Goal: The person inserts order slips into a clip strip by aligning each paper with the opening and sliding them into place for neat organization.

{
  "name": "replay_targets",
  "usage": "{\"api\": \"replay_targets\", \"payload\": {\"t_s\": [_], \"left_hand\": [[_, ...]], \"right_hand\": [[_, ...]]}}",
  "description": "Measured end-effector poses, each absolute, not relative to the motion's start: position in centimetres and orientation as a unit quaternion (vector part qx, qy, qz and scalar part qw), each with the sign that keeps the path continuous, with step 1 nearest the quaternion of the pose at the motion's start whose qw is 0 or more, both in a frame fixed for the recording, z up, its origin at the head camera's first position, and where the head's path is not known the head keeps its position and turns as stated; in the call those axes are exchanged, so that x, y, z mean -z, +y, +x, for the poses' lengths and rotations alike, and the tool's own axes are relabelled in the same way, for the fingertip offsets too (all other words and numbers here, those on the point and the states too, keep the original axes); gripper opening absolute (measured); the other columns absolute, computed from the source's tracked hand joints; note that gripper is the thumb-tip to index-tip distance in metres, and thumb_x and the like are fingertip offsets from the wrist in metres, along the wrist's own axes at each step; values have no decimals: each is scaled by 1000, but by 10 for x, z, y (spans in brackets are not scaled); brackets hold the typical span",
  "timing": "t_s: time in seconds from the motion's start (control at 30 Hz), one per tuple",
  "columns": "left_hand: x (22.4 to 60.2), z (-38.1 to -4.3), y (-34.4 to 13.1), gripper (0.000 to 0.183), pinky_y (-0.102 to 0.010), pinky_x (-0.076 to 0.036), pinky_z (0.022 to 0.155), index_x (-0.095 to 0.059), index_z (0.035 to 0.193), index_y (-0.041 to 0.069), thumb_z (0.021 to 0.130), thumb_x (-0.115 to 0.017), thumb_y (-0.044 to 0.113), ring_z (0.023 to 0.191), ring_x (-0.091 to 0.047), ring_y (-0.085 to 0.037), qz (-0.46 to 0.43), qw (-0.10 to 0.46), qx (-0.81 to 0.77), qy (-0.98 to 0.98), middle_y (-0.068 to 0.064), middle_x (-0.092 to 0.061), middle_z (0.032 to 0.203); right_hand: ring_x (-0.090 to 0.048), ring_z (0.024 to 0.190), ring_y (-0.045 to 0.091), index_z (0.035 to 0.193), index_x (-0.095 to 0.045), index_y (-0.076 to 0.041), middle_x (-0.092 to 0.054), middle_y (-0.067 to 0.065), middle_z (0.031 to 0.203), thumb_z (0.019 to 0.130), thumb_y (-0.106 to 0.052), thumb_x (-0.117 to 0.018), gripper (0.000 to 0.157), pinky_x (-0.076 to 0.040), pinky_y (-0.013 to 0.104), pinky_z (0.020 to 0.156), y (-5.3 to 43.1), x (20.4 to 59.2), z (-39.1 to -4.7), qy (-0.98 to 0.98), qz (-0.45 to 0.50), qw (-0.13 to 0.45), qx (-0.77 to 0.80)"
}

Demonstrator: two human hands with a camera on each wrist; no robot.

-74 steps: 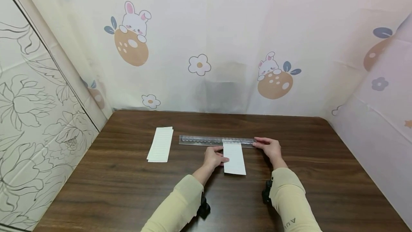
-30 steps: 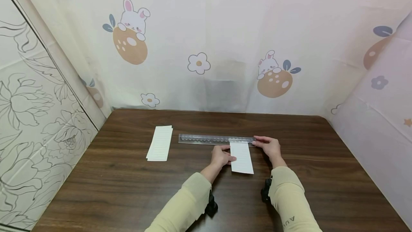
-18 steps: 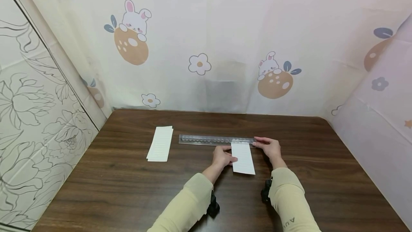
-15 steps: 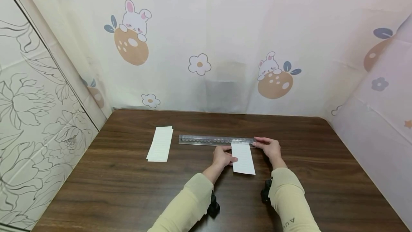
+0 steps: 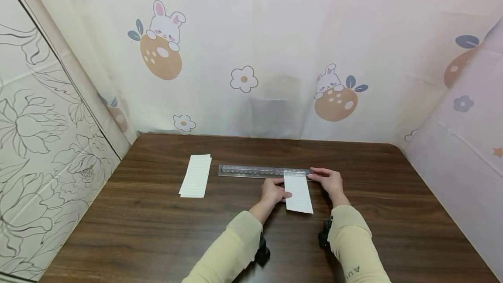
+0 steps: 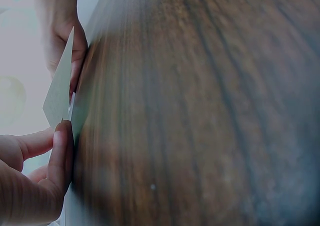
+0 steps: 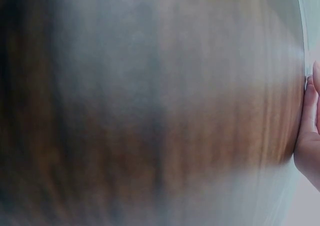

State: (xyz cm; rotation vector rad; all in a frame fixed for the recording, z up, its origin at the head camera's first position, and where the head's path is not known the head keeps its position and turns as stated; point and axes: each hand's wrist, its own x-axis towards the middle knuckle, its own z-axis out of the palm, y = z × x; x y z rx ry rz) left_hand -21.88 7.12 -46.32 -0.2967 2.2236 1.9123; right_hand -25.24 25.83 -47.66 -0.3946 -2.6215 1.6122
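Note:
My left hand (image 5: 272, 192) pinches the left edge of a lined white paper slip (image 5: 298, 194), thumb on top and fingers beneath. In the left wrist view the slip (image 6: 61, 89) stands tilted up off the table. Its far end overlaps a clear plastic ruler (image 5: 251, 171) with a wavy pattern along its length, and the pattern shows across the paper there. My right hand (image 5: 331, 183) holds the ruler's right end between thumb and fingers. Only part of that right hand (image 7: 309, 153) appears at the edge of the right wrist view.
Several lined paper slips (image 5: 195, 176) lie slightly fanned on the dark wooden table (image 5: 149, 230), left of the ruler. A patterned cloth (image 5: 212, 34) hangs behind the table's far edge, with another cloth along the right side.
Over these frames my left hand has slid the paper slip rightward along the ruler, mostly early, with a slight shift lately. My right hand and the ruler have stayed in place.

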Motion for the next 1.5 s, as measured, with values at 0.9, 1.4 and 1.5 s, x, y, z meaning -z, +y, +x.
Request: {"api": "replay_targets", "payload": {"t_s": [0.9,1.4,1.5], "left_hand": [[462,-219,83,50,-24,-47,43,-62,107,-2,60,-74,-13,50,-58,-12,-98,92,-642,755,-6,-59,61],[464,-221,86,49,-24,-47,43,-63,105,-2,59,-75,-12,49,-57,-12,-99,89,-636,760,-5,-60,60],[464,-222,87,49,-24,-47,43,-63,105,-2,59,-75,-11,49,-57,-12,-97,89,-636,761,-5,-59,60]], "right_hand": [[-45,112,28,108,-64,-4,-59,14,111,74,-21,-72,39,-30,41,96,261,481,-255,-839,-129,24,-528],[-46,111,28,108,-64,-4,-60,13,110,74,-23,-72,40,-31,42,95,261,480,-255,-840,-133,22,-526],[-46,112,29,108,-64,-4,-60,12,110,74,-23,-72,40,-30,42,96,261,481,-255,-837,-136,20,-530]]}}
